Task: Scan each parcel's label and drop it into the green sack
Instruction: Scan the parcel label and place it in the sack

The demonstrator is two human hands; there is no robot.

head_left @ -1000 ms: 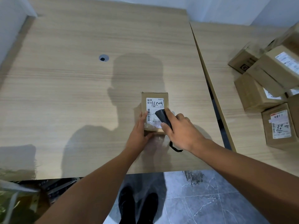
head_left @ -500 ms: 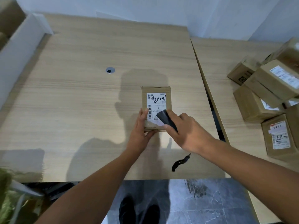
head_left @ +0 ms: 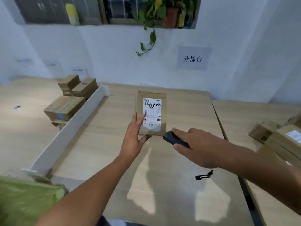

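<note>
Here, left hand pinched the flat brown cardboard parcel; right hand, clutching the black plastic scanner, needed squarer aim.

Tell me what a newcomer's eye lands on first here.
First comes the brown parcel at the centre, its white label with handwritten digits facing the camera, held by the left hand at its near left corner. Just right of it, the right hand grips a black scanner pointed toward the parcel. The green sack fills the lower left corner.
</note>
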